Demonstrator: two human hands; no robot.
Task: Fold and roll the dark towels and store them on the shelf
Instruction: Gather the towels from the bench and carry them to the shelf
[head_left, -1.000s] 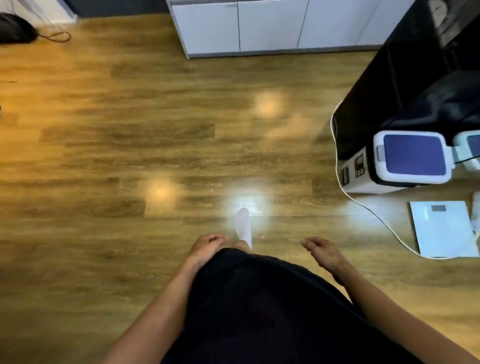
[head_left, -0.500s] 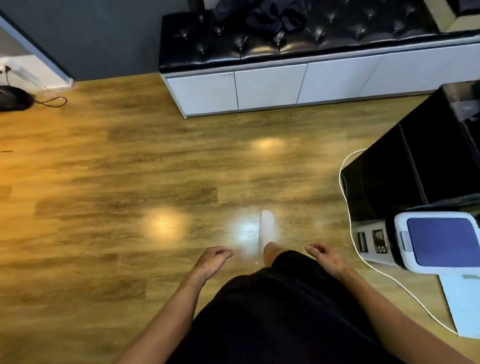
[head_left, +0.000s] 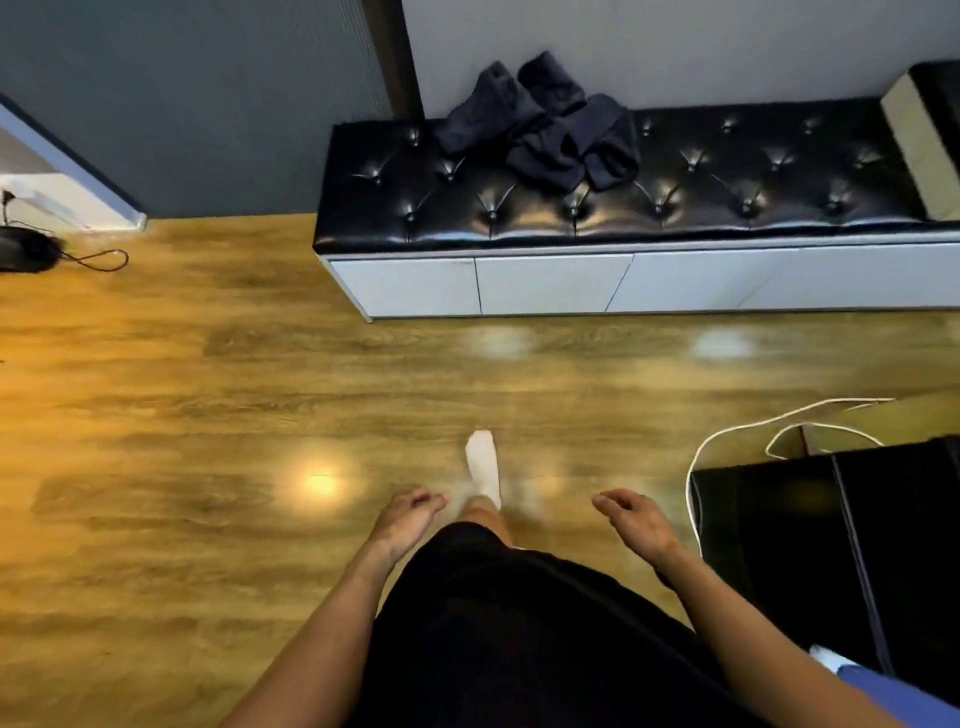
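A heap of dark towels (head_left: 540, 127) lies crumpled on the black tufted bench (head_left: 727, 197) against the far wall. My left hand (head_left: 408, 522) and my right hand (head_left: 631, 522) hang low in front of me, far from the towels. Both hold nothing, with fingers loosely curled and apart. One foot in a white sock (head_left: 483, 467) is stepping forward between them. No shelf is in view.
White cabinet doors (head_left: 550, 286) run under the bench seat. A black box-like unit (head_left: 831, 545) stands at my right with a white cable (head_left: 727, 436) looping on the wood floor. A dark object with a cord (head_left: 26, 252) lies far left.
The view has tilted up and moved toward the bench, so the towels have come fully into sight. The white-and-blue device has slid nearly out at the lower right. My hands stay empty.
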